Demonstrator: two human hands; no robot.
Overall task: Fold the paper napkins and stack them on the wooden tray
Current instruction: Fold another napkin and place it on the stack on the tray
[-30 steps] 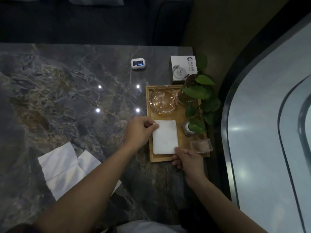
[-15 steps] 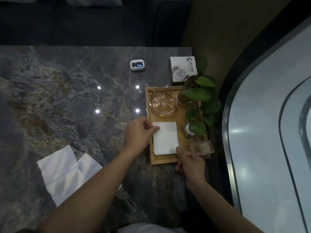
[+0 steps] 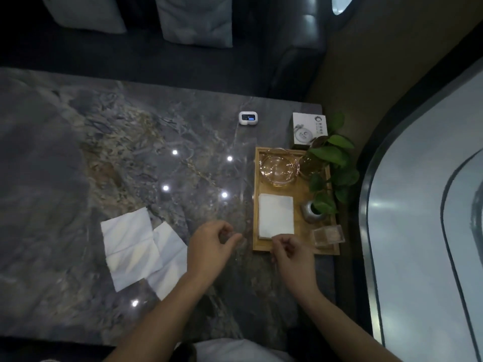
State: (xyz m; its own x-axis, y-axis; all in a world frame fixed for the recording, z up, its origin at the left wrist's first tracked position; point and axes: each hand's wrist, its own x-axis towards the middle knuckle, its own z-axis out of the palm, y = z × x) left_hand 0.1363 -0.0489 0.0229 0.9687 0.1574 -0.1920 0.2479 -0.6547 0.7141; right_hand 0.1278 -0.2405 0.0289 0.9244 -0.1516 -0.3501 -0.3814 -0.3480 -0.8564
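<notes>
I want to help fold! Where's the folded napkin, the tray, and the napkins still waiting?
folded napkin (image 3: 276, 218), head view, its middle
wooden tray (image 3: 292, 250), head view, near rim
unfolded napkins (image 3: 130, 246), head view, top sheet

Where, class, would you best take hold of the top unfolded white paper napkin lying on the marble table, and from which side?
Probably pinch the unfolded white paper napkin at its near right corner, coming from the right with the left hand. It lies flat, overlapping a second napkin, so only an edge or corner can be lifted.
</notes>
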